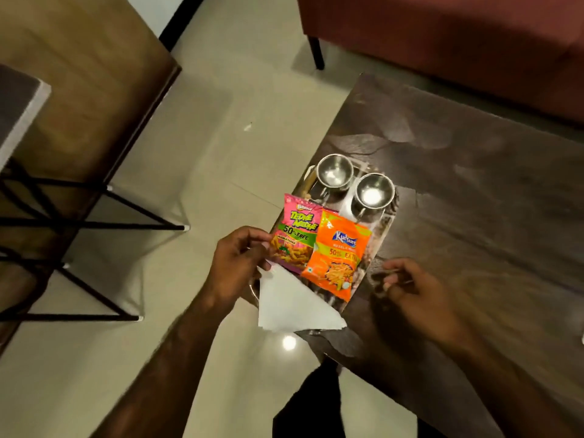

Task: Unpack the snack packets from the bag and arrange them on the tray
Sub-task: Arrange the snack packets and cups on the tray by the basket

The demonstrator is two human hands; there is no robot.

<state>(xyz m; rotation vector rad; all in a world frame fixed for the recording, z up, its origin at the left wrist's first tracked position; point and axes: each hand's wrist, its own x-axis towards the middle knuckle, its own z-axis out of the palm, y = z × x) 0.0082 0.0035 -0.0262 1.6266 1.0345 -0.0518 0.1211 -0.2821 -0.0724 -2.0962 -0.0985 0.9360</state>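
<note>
Two snack pkts lie side by side on the steel tray (380, 229) at the table (474, 191) corner: pink Tedhe Medhe pkt (295, 230) on the left, orange Kurkure pkt (339, 254) overlapping its right edge, both kept near so the two steel cups (335, 172) at the far end stay clear. Left hand (235, 263) fingers pinch the pink pkt's left edge, prob. squaring it up, w/ a white paper bag (290, 301) hanging under that hand. Right hand (414, 295) hovers just right of the tray, fingers loosely curled, holding nothing.
</note>
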